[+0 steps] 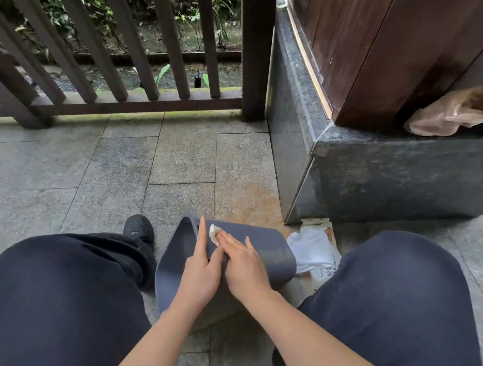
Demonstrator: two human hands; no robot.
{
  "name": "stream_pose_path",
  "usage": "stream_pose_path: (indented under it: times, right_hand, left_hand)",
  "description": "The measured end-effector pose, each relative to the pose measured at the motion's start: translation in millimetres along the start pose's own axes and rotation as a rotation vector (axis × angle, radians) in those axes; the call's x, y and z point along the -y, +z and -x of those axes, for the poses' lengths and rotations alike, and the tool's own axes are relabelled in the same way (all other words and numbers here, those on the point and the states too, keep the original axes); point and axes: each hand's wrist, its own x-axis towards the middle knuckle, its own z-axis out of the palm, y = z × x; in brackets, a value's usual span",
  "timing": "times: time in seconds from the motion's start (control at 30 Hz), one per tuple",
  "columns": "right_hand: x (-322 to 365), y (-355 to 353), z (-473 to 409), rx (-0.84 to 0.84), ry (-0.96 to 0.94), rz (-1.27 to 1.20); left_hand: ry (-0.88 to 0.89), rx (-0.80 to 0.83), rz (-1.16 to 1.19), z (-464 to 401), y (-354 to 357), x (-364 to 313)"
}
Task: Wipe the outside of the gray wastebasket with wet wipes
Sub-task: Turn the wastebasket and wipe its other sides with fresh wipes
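The gray wastebasket (272, 251) lies on its side on the stone floor between my knees, its open mouth turned to the left. My left hand (200, 269) rests on its upper side near the rim, fingers stretched along the edge, steadying it. My right hand (245, 265) lies flat on the upper side just right of the left hand. It presses a crumpled white wet wipe (214, 233) against the gray surface; only the wipe's far end shows past the fingertips.
A white plastic bag on torn cardboard (314, 250) lies right of the basket. A dark stone plinth (379, 176) with a wooden wall stands at the right, a pinkish bag (448, 115) on its ledge. A wooden railing (114, 57) runs across the back. My shoe (140, 228) sits to the left.
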Motion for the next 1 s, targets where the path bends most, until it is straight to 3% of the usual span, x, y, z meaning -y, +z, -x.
stream_pose_path:
  times: [0.17, 0.27, 0.47, 0.6, 0.8, 1.0]
  right_hand:
    - [-21, -1, -10, 0.024, 0.146, 0.041]
    - [-38, -5, -17, 0.015, 0.329, 0.019]
    - [-80, -31, -2, -0.398, 0.733, -0.255]
    - [-67, -29, -4, -0.27, 0.547, -0.227]
    - [-56, -24, -4, -0.071, 0.326, 0.095]
    - [-70, -19, -4, 0.006, 0.359, 0.023]
  left_hand:
    - [-0.068, -0.233, -0.071, 23, 10, 7]
    - [-0.081, -0.316, -0.05, 16, 7, 1]
    - [-0.155, -0.375, -0.018, -13, -9, 3]
    - [-0.144, -0.363, 0.0, -16, -8, 6]
    - [-0.138, -0.294, 0.004, -22, -10, 6]
    - [-0.163, -0.251, -0.023, -27, -4, 1]
